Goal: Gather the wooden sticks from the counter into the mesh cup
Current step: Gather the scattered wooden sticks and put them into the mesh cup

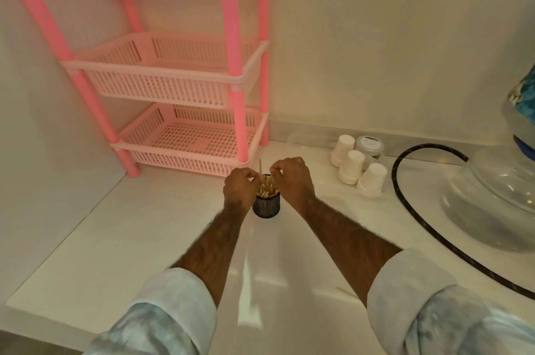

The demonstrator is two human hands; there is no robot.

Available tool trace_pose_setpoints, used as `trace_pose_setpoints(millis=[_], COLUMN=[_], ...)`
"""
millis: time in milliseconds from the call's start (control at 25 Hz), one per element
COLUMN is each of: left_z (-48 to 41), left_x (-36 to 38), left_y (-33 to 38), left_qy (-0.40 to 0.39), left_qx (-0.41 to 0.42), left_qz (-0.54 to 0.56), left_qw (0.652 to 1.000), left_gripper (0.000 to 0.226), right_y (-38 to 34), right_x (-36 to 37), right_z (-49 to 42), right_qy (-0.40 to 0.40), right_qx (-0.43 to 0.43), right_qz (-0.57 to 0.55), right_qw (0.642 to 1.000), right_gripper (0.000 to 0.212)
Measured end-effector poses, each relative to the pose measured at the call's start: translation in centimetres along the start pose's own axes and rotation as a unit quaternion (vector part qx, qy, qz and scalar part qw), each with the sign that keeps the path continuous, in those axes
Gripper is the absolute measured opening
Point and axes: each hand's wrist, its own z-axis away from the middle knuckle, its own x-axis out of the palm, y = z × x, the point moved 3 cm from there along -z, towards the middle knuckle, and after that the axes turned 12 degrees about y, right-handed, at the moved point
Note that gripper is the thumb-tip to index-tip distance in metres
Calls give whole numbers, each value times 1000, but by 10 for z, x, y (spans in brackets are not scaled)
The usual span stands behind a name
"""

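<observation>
Both hands meet over the mesh cup (266,206) near the counter's (115,239) middle, the left hand (241,185) and right hand (292,178) pinching the wooden sticks (267,187) upright, apparently to settle them inside, while one stray stick (346,292) lies toward the front edge.

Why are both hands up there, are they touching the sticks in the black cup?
Touching. The head view shows left hand and right hand pinching the sticks standing in the mesh cup.

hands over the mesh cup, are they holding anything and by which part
Both the left hand and right hand pinch the wooden sticks near their upper ends, above the mesh cup.
</observation>
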Motion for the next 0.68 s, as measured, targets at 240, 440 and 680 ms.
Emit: trace_pose_setpoints(millis=[240, 440, 680], left_z=[2, 8, 65], left_x=[0, 1, -6], left_y=[-3, 4, 38], left_qy=[1, 19, 165], left_qx=[51, 118, 292], left_qz=[29, 46, -76], left_qw=[998, 992, 939], left_gripper=[28, 45, 25], right_y=[11, 16, 73], right_x=[8, 3, -33], right_z=[5, 4, 46], right_qy=[-39, -33, 73], right_qx=[-29, -52, 7], right_qz=[31, 17, -30], right_qw=[998, 998, 997], right_gripper=[28, 34, 24])
